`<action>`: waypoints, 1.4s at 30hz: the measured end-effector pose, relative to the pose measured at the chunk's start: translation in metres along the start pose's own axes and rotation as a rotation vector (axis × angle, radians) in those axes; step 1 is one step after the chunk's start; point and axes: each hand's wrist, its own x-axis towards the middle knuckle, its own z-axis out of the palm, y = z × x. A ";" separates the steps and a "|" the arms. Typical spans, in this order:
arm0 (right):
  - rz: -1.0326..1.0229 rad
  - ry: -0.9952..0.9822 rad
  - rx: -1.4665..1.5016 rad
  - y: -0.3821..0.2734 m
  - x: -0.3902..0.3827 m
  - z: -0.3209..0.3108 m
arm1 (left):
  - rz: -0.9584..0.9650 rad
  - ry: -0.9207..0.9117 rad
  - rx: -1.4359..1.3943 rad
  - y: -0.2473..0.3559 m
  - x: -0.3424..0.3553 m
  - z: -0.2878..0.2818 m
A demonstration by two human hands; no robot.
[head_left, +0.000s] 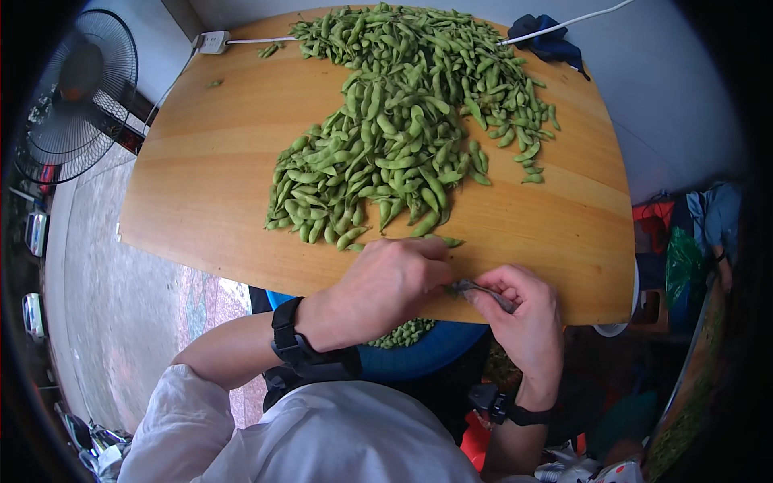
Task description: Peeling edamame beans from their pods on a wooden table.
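A large pile of green bean pods (370,145) covers the middle of the wooden table (185,193). At the table's near edge my left hand (386,286) is closed, its fingertips hidden, close beside my right hand (522,318). My right hand pinches a dull, dark pod (495,295) between thumb and fingers, pointed toward the left hand. Below the table edge, partly behind my left arm, a blue basin (435,354) holds small green beans (403,336).
A standing fan (76,80) is at the left. A white power strip (213,42), cables and dark cloth (547,44) lie along the back edge. At the far right, another person's hand (723,270) shows beside green plastic bags (680,258). Concrete floor (113,322) shows at lower left.
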 end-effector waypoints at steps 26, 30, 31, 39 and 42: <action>0.106 -0.095 -0.115 -0.007 0.015 -0.002 | 0.010 -0.004 -0.054 0.006 -0.012 0.006; 0.073 -0.049 -0.118 -0.007 0.008 -0.001 | -0.043 -0.050 -0.045 0.009 -0.008 0.005; 0.073 -0.034 -0.117 -0.007 0.005 0.000 | -0.049 -0.057 -0.033 0.009 -0.009 0.005; 0.032 0.042 -0.078 -0.007 -0.008 0.005 | -0.033 -0.059 0.010 0.009 -0.013 0.011; -0.081 0.081 -0.192 -0.006 -0.004 0.018 | 0.005 -0.017 -0.068 0.005 -0.015 0.009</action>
